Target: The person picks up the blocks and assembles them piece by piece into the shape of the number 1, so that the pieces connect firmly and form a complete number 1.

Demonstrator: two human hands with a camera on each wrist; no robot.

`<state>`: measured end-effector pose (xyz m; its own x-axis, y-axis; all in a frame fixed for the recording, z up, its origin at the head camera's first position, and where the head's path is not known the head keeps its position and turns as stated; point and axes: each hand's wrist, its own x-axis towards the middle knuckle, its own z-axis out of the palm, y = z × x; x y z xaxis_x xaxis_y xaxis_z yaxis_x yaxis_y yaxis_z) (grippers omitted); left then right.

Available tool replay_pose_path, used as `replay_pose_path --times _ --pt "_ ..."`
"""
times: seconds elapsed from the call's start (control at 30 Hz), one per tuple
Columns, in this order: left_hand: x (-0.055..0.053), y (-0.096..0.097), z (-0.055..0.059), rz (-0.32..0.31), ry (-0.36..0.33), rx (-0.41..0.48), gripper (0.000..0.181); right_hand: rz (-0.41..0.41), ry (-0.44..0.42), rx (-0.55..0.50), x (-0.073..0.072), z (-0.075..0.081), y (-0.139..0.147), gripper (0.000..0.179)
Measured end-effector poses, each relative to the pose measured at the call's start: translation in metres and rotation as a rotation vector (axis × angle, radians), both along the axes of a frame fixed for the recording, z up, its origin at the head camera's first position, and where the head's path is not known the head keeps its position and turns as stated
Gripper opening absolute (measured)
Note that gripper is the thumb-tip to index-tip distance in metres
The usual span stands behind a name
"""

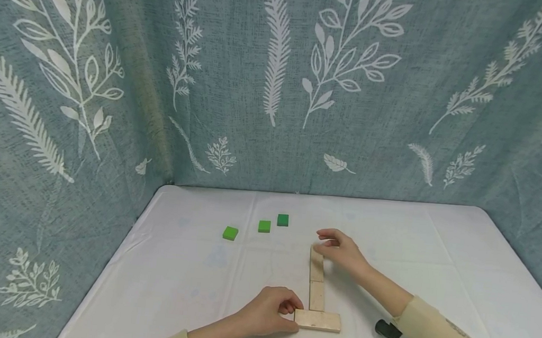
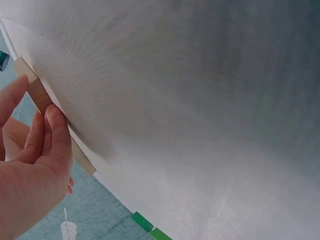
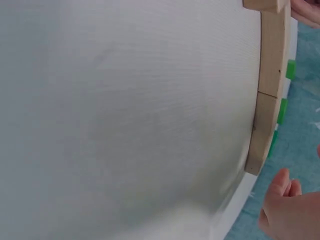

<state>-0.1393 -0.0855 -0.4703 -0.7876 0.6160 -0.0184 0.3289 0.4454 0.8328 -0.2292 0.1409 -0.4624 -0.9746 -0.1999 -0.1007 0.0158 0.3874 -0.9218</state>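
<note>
Three plain wooden blocks lie on the white table in a T shape. The near block (image 1: 318, 321) lies crosswise, and its left end is pinched between the thumb and fingers of my left hand (image 1: 269, 311). From it, a middle block (image 1: 317, 295) and a far block (image 1: 317, 265) run end to end away from me. By the tip of the far block is my right hand (image 1: 343, 251), fingers loosely bent and holding nothing. In the right wrist view, a gap shows between this hand (image 3: 292, 207) and the block's end.
Farther back and left lie three small green square tiles: a light one (image 1: 230, 233), another light one (image 1: 264, 226) and a darker one (image 1: 283, 220). A black cylindrical object (image 1: 388, 331) sits by my right sleeve. A patterned curtain (image 1: 277, 84) surrounds the table.
</note>
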Motion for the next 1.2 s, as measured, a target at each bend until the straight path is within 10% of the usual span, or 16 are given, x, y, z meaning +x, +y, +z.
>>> replay_pose_path --times 1.2 --pt "-0.002 0.0 0.001 -0.005 0.011 0.012 0.026 0.155 0.038 0.148 -0.061 0.002 -0.032 0.038"
